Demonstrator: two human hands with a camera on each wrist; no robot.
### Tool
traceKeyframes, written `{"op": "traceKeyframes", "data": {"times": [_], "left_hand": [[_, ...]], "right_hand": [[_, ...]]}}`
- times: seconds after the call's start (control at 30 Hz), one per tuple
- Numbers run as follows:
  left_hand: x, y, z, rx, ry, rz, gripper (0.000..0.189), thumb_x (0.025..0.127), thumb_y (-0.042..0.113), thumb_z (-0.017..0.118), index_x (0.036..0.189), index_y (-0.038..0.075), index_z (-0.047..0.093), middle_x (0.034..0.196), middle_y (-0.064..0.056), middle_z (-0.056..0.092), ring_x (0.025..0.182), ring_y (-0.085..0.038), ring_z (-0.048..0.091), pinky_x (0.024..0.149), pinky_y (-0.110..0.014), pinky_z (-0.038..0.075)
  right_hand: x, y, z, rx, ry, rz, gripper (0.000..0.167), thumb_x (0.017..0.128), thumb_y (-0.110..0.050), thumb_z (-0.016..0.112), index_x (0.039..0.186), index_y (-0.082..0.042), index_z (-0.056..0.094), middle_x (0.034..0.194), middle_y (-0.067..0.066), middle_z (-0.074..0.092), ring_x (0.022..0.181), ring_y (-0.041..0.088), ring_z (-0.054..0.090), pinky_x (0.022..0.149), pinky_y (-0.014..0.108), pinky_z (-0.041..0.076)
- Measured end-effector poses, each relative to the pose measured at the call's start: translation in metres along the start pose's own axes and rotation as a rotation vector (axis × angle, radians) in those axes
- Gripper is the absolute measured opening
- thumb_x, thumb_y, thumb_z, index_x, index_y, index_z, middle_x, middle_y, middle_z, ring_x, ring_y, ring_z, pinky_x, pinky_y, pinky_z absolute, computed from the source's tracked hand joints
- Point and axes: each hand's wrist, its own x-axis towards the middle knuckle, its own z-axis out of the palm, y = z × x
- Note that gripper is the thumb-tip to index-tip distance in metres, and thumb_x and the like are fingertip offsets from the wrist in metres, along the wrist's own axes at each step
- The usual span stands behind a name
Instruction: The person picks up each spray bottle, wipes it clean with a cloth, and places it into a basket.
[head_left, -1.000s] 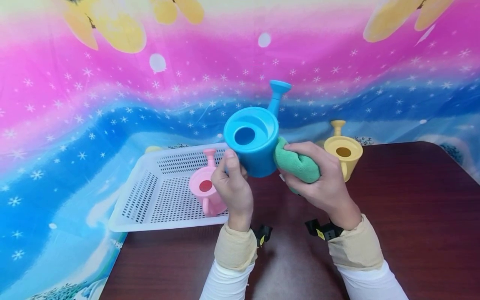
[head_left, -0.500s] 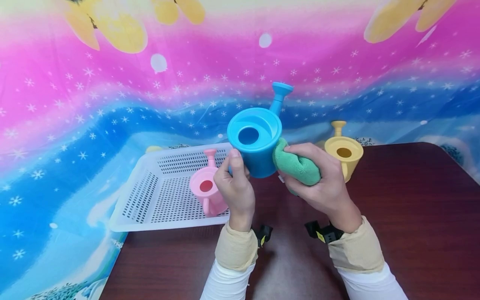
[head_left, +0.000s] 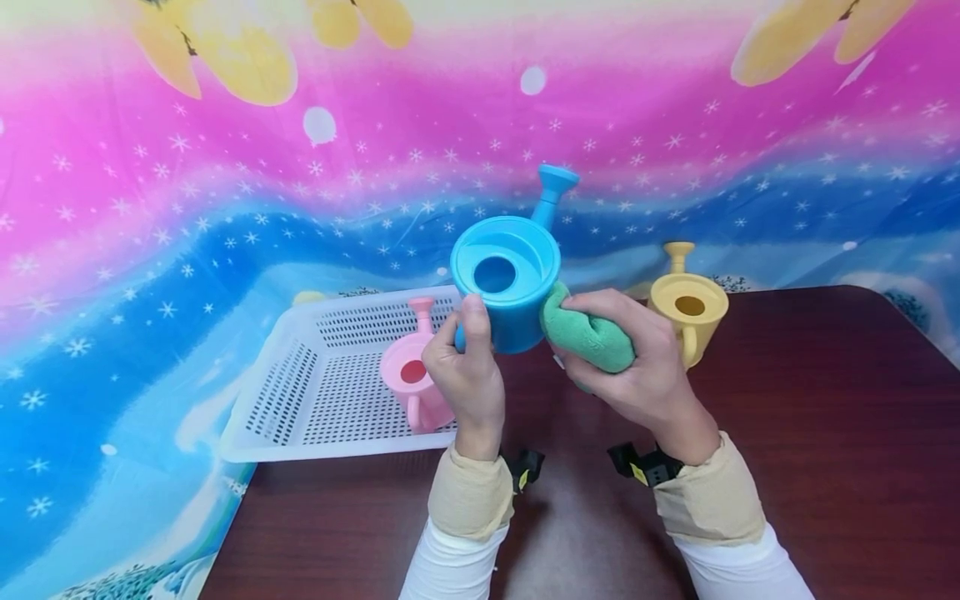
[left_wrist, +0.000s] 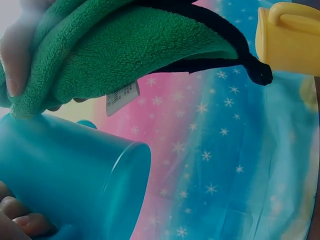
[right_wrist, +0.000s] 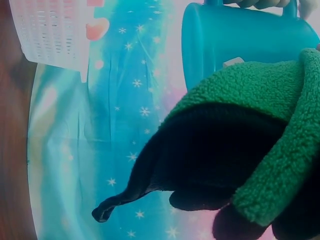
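Observation:
My left hand (head_left: pixel 472 375) grips a blue toy watering can (head_left: pixel 513 321) by its handle, thumb up near the rim. The can is held up above the table, its spout pointing away and a round hole showing in its top. In my right hand (head_left: pixel 648 367) is a folded green towel (head_left: pixel 588 333), pressed to the can's right side. The left wrist view shows the towel (left_wrist: pixel 125 55) with a dark edge and a white tag, lying against the can's wall (left_wrist: pixel 65 160). Fingers (left_wrist: pixel 30 222) of the left hand curl at the handle.
A white perforated plastic basket (head_left: pixel 262 446) stands at the left, with a pink watering can (head_left: pixel 408 354) inside. A yellow watering can (head_left: pixel 697 333) stands on the dark wooden table (head_left: pixel 825 442), behind the right hand. A colourful printed cloth (head_left: pixel 420 125) hangs behind.
The blue watering can shifts slightly right, then back left, with the left hand. The right hand and towel stay at its side, ending slightly further left.

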Motion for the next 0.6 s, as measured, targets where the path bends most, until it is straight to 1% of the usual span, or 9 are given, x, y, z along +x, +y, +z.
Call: {"op": "traceKeyframes", "data": {"times": [0.2, 0.27, 0.37, 0.47, 0.5, 0.6], "left_hand": [[0.0004, -0.0014, -0.0019, 0.009, 0.007, -0.023, 0.087, 0.090, 0.072, 0.067, 0.058, -0.005, 0.039, 0.053, 0.008, 0.035, 0.052, -0.007, 0.035, 0.054, -0.024, 0.026], [0.0003, -0.0018, -0.0022, -0.004, 0.001, -0.036, 0.085, 0.092, 0.068, 0.067, 0.058, -0.004, 0.038, 0.054, 0.009, 0.034, 0.052, -0.007, 0.034, 0.054, -0.024, 0.026], [-0.0001, -0.0017, -0.0016, -0.072, -0.007, -0.062, 0.074, 0.101, 0.051, 0.060, 0.059, -0.004, 0.035, 0.053, 0.010, 0.032, 0.051, -0.007, 0.031, 0.053, -0.024, 0.023], [0.0003, -0.0008, -0.0001, -0.155, -0.002, -0.073, 0.059, 0.102, 0.033, 0.050, 0.061, -0.004, 0.030, 0.052, 0.008, 0.030, 0.048, -0.008, 0.028, 0.050, -0.024, 0.019], [0.0008, -0.0002, 0.0005, -0.182, 0.004, -0.072, 0.055, 0.101, 0.029, 0.047, 0.061, -0.004, 0.029, 0.052, 0.007, 0.030, 0.047, -0.008, 0.027, 0.049, -0.024, 0.018], [0.0017, 0.0010, 0.0018, -0.229, 0.028, -0.060, 0.051, 0.102, 0.025, 0.044, 0.063, -0.004, 0.027, 0.052, 0.005, 0.029, 0.045, -0.008, 0.026, 0.048, -0.024, 0.015]], "right_hand": [[-0.0032, 0.0009, 0.0007, -0.008, -0.025, 0.043, 0.054, 0.069, 0.008, 0.087, 0.119, -0.003, 0.072, 0.116, 0.015, 0.074, 0.111, 0.012, 0.065, 0.100, 0.023, 0.050], [-0.0041, 0.0018, 0.0012, -0.004, -0.026, 0.044, 0.054, 0.069, 0.009, 0.087, 0.119, -0.003, 0.072, 0.116, 0.015, 0.074, 0.110, 0.013, 0.065, 0.100, 0.023, 0.050], [-0.0041, 0.0037, 0.0026, -0.002, -0.024, 0.028, 0.053, 0.069, 0.008, 0.087, 0.118, -0.004, 0.072, 0.114, 0.014, 0.074, 0.110, 0.013, 0.066, 0.100, 0.022, 0.050], [-0.0024, 0.0050, 0.0042, -0.008, -0.032, 0.011, 0.050, 0.071, 0.004, 0.087, 0.118, -0.005, 0.073, 0.114, 0.012, 0.075, 0.109, 0.014, 0.066, 0.100, 0.022, 0.050], [-0.0018, 0.0053, 0.0047, -0.009, -0.037, 0.008, 0.050, 0.071, 0.003, 0.087, 0.118, -0.006, 0.073, 0.114, 0.012, 0.075, 0.109, 0.014, 0.066, 0.100, 0.022, 0.050], [-0.0007, 0.0066, 0.0058, -0.018, -0.055, 0.008, 0.047, 0.073, 0.000, 0.087, 0.118, -0.007, 0.074, 0.114, 0.011, 0.075, 0.109, 0.015, 0.067, 0.100, 0.022, 0.050]]}}
